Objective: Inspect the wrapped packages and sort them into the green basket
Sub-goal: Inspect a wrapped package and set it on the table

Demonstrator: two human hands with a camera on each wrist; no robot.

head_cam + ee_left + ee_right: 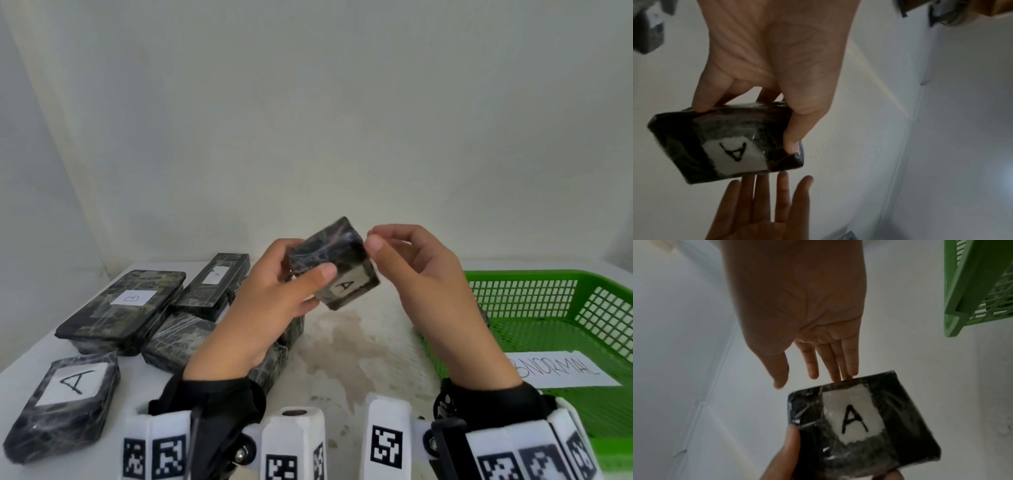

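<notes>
One small black film-wrapped package marked "A" (334,263) pinched by left hand (274,291) alone; right hand (418,274) fingers (838,360) straight, barely touching. Slippery film risks a drop.

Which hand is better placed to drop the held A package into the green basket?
Probably the right hand: it is nearer the green basket and its fingertips already touch the package. But the left hand grips it now, so a handover comes first.
</notes>
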